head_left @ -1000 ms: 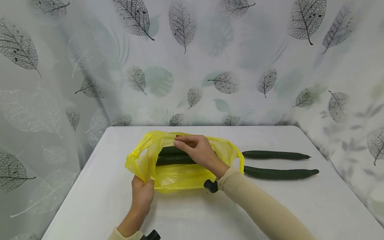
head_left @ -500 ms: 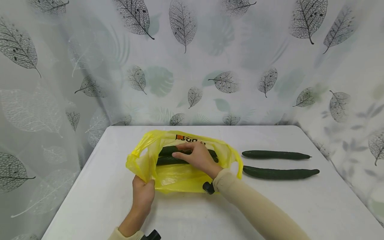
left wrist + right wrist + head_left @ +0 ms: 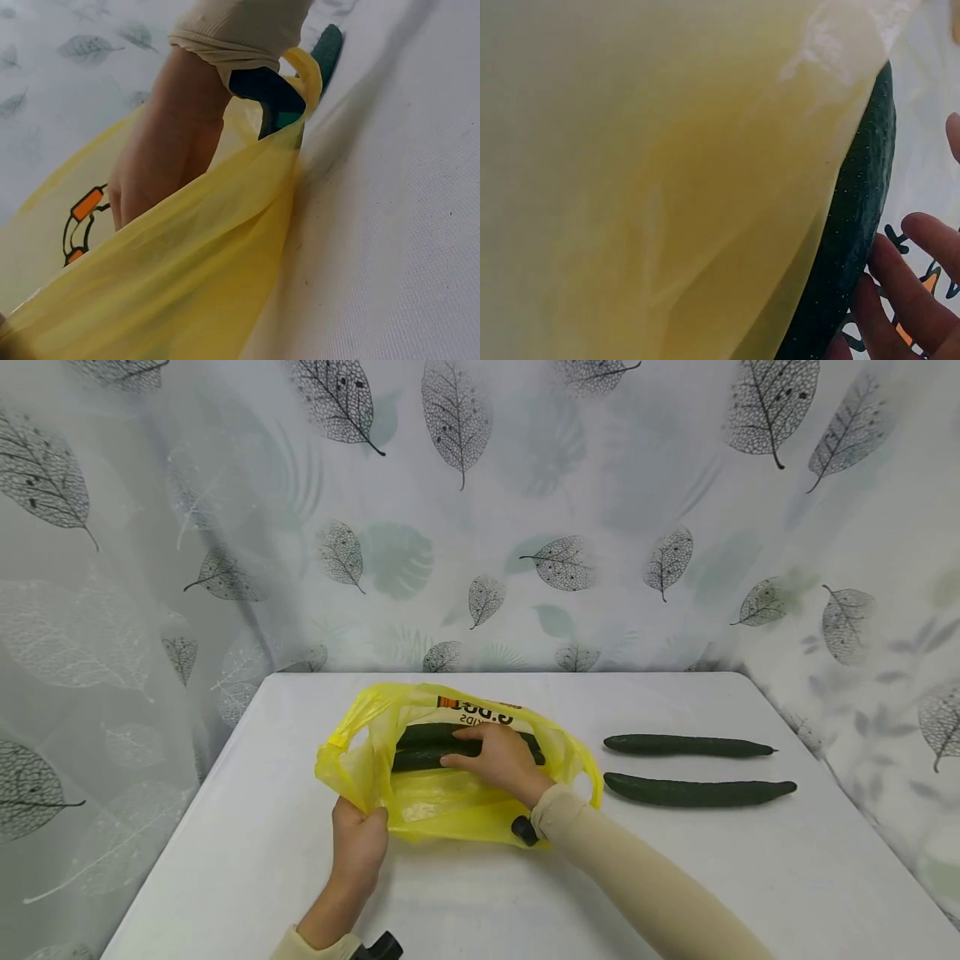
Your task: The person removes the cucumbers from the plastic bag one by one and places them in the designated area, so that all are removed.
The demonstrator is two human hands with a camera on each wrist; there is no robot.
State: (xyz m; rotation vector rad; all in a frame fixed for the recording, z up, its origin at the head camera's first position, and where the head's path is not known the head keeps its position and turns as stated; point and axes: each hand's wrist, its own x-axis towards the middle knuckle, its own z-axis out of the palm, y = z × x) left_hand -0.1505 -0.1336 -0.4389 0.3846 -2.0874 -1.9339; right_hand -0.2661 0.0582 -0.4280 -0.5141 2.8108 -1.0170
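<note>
A yellow plastic bag point(image 3: 442, 793) lies on its side with its mouth toward me. My left hand point(image 3: 360, 852) grips its near left rim, thumb on top. Two dark green cucumbers, a far one point(image 3: 423, 735) and a near one point(image 3: 418, 759), lie side by side inside it. My right hand point(image 3: 501, 762) reaches in over them, thumb and fingers apart. In the right wrist view the fingers point(image 3: 904, 289) are spread and touch the side of a cucumber point(image 3: 859, 202); the bag film covers much of that view. The left wrist view shows the right hand point(image 3: 165, 157) behind the bag rim.
Two more cucumbers, a far one point(image 3: 686, 746) and a near one point(image 3: 701, 791), lie on the white table point(image 3: 750, 868) right of the bag. A leaf-patterned curtain point(image 3: 495, 527) hangs behind the table. Small black cameras, like the right one point(image 3: 523, 830), sit at both wrists.
The right hand has lowered from above the far rim down onto the cucumbers in the bag. Print on the bag now shows. The left hand keeps its grip.
</note>
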